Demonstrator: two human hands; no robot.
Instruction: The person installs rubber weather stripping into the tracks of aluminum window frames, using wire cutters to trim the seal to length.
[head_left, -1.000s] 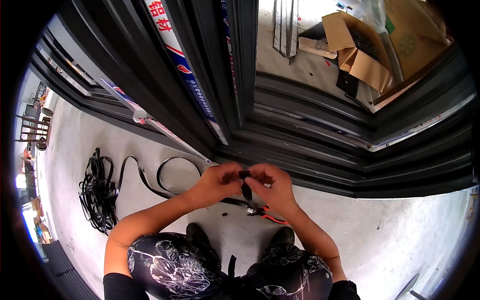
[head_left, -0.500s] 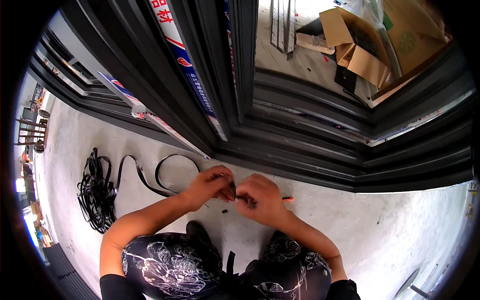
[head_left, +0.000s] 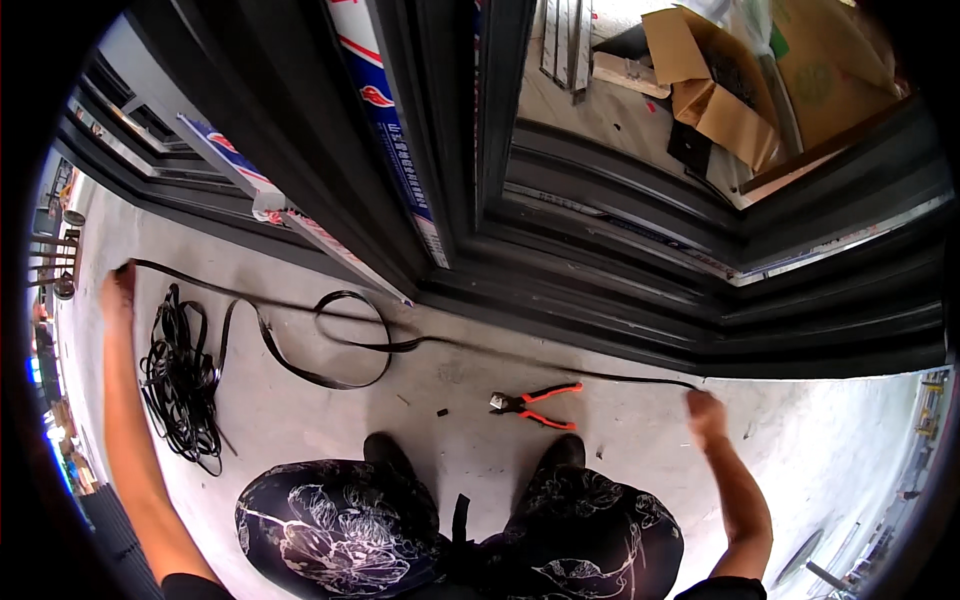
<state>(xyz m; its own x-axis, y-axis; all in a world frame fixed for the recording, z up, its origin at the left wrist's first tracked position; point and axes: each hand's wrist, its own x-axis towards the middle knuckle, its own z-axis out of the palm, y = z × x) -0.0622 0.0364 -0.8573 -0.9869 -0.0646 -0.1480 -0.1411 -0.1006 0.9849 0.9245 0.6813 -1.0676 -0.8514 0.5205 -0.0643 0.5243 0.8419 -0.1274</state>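
My left hand point(head_left: 118, 292), far out to the left, is closed on a flat black rubber strip point(head_left: 250, 293). On the far right my right hand point(head_left: 706, 414) is closed on the strip too. Between them the strip stretches low over the floor beside the dark frame, blurred around its middle. It forms a loop left of centre and leads to a tangled black heap of strip point(head_left: 183, 385) near my left forearm. Pliers with red-orange handles point(head_left: 545, 404) lie spread on the floor between my hands, touched by neither. A small black offcut point(head_left: 442, 412) lies left of them.
A large dark metal window frame point(head_left: 600, 320) with printed protective film stands across the far side. Beyond it is an open cardboard box point(head_left: 740, 130). My shoes point(head_left: 388, 452) are planted on the grey concrete floor. A wheeled cart point(head_left: 62, 265) stands at the far left.
My hands have moved from close together at the centre to wide apart, drawing the strip out between them. The pliers, mostly hidden before, now show fully.
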